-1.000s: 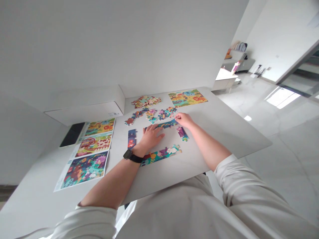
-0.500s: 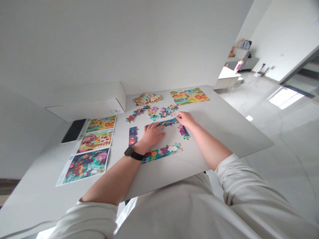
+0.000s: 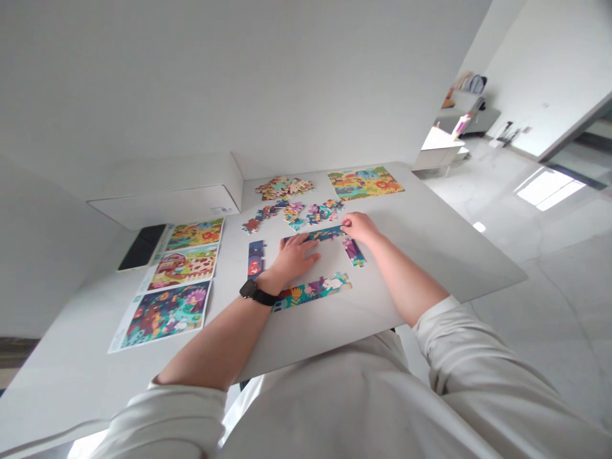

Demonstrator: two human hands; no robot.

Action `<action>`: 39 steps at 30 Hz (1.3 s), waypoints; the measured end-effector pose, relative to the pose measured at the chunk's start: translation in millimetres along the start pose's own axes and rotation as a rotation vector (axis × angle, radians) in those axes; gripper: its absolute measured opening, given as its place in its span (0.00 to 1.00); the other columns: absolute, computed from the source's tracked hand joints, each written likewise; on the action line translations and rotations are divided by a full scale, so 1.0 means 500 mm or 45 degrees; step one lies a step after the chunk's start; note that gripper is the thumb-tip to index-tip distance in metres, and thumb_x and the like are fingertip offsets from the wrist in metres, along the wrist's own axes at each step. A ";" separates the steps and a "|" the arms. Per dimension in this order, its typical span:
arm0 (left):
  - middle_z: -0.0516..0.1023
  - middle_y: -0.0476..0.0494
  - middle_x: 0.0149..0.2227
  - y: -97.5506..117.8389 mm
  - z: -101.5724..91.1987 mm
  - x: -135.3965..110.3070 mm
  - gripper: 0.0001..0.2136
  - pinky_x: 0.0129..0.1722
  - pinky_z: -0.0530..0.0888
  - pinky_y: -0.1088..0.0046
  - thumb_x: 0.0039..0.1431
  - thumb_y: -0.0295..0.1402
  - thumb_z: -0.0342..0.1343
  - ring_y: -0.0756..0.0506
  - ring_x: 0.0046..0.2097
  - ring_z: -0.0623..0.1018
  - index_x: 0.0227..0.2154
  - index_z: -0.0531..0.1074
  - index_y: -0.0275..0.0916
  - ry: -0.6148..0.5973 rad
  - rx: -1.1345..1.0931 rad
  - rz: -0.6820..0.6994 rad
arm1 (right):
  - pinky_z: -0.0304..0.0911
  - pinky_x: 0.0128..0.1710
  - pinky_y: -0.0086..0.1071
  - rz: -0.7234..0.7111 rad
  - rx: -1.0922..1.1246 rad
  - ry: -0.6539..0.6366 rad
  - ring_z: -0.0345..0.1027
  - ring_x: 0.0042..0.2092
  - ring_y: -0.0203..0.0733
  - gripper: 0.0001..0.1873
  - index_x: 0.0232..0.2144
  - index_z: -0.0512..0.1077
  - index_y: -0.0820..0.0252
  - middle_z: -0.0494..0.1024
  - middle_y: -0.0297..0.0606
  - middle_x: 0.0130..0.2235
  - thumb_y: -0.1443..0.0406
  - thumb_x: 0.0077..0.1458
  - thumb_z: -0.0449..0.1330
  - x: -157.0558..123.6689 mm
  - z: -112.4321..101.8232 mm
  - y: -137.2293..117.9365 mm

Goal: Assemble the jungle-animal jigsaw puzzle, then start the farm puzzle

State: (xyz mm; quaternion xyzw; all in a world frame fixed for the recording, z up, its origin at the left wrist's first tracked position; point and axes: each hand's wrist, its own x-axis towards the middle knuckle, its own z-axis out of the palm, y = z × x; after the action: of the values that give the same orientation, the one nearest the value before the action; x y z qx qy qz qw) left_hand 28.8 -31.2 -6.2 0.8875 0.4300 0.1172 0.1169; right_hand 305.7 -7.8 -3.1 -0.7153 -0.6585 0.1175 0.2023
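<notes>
My left hand lies flat with its fingers apart, the fingertips on the left part of the upper puzzle strip. At that strip's right end, the fingers of my right hand are pinched on a puzzle piece, mostly hidden by them. A short purple-and-green section lies just below my right hand. Left of my left hand is a dark blue section with a red figure. Nearest my body lies the lower strip with a white rabbit; my left wrist partly covers its left end.
Loose pieces lie beyond the upper strip, with a pile of pieces behind them. A completed-looking animal picture is at the back right. To the left are a picture sheet, a phone and a white box.
The view has shifted slightly. My left hand stays flat on the upper strip, and my right hand keeps its pinch at the strip's right end with hardly any movement.
</notes>
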 end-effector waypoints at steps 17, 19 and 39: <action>0.69 0.38 0.70 -0.021 0.010 0.006 0.21 0.72 0.58 0.45 0.70 0.44 0.54 0.33 0.71 0.67 0.61 0.77 0.48 0.031 0.012 0.060 | 0.70 0.47 0.31 0.019 -0.043 -0.032 0.79 0.45 0.42 0.09 0.43 0.84 0.55 0.87 0.38 0.44 0.63 0.60 0.68 0.000 -0.002 0.000; 0.69 0.38 0.70 -0.023 0.010 0.006 0.21 0.72 0.58 0.45 0.69 0.43 0.54 0.33 0.71 0.67 0.62 0.76 0.48 0.031 0.007 0.066 | 0.70 0.47 0.31 0.022 -0.042 -0.039 0.79 0.45 0.43 0.09 0.43 0.84 0.55 0.87 0.38 0.44 0.63 0.60 0.68 -0.002 -0.004 -0.002; 0.78 0.39 0.62 -0.028 -0.117 0.018 0.20 0.68 0.69 0.58 0.68 0.48 0.55 0.39 0.66 0.74 0.55 0.79 0.44 0.265 -0.518 0.195 | 0.65 0.39 0.29 -0.053 -0.148 -0.445 0.79 0.41 0.42 0.09 0.36 0.83 0.54 0.87 0.36 0.40 0.58 0.53 0.73 -0.037 -0.103 -0.010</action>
State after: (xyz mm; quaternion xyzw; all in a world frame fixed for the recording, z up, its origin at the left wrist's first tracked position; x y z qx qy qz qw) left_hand 6.0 -9.3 45.9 0.8588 0.3389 0.3007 0.2390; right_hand 321.8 -32.8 43.3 -0.6809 -0.7038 0.1975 0.0456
